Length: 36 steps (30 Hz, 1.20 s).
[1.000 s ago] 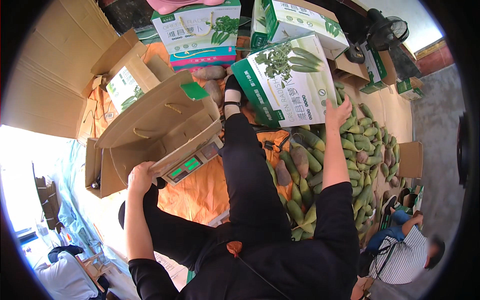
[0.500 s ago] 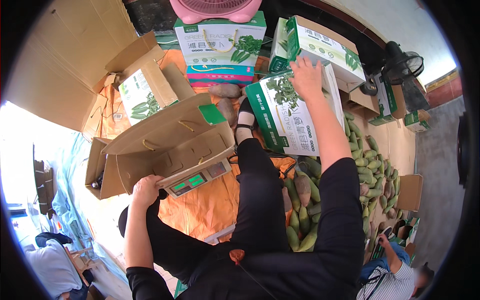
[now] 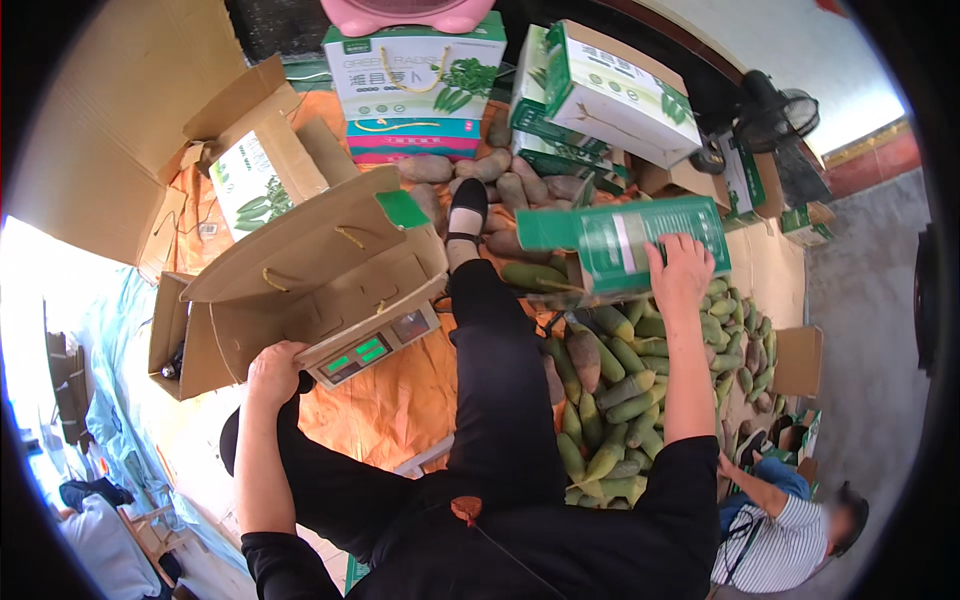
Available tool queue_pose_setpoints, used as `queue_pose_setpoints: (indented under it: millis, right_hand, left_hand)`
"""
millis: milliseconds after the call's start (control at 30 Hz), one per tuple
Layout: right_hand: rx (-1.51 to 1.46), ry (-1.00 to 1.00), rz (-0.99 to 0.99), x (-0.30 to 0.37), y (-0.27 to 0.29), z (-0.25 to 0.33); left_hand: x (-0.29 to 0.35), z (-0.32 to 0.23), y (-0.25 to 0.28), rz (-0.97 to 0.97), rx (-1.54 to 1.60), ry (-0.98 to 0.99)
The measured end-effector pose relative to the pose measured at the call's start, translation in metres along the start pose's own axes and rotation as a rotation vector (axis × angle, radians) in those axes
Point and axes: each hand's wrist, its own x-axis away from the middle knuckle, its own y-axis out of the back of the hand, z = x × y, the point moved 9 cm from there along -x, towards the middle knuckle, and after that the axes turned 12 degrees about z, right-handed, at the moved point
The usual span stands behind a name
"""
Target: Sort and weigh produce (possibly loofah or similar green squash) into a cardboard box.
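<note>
My left hand [image 3: 277, 372] is closed on the near corner of an open cardboard box [image 3: 225, 345] with yellow cord handles and a green flap end. This box lies open on a digital scale [image 3: 372, 352] with lit green digits. On the right, my right hand [image 3: 683, 268] grips a green carton [image 3: 655, 215] by its near side, thumb and fingers pressed on the green panel. The carton is tilted, and its left end is smeared by motion. Below it lies a heap of green radishes [image 3: 630, 385], with brownish, dirt-coated radishes [image 3: 510, 190] beyond.
Printed cartons [image 3: 625, 90] stack at the back, beside a black fan [image 3: 775, 115]. A pink fan base [image 3: 405, 15] stands on a white-and-green carton [image 3: 415, 75]. Orange sheeting [image 3: 400, 410] covers the floor. A person in a striped shirt [image 3: 770, 535] is at lower right.
The carton in my right hand has swung from its white printed face to a green side and moved right, uncovering radishes behind it. My left hand keeps its hold on the open box.
</note>
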Motion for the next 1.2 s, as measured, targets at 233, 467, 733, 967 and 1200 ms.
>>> queue_pose_setpoints:
  millis: [233,467,733,967,1200]
  right_hand:
    - [-0.505,-0.04,0.162,0.02,-0.048,-0.025]
    - [-0.337,0.046,0.486,0.08,-0.081,0.005]
    - [-0.083,-0.031,0.902,0.128,-0.092,0.023]
    - [0.075,-0.027,0.749,0.185,-0.111,0.044]
    - [0.157,-0.085,0.637,0.175,-0.118,0.02]
  left_hand:
    - [0.0,0.0,-0.003,-0.018,0.003,-0.026]
    - [0.003,-0.001,-0.003,0.028,0.058,0.013]
    - [0.002,0.003,-0.005,0.029,0.039,0.019]
    - [0.0,-0.003,-0.005,0.028,0.006,-0.018]
    - [0.002,0.007,-0.008,0.05,0.052,0.002]
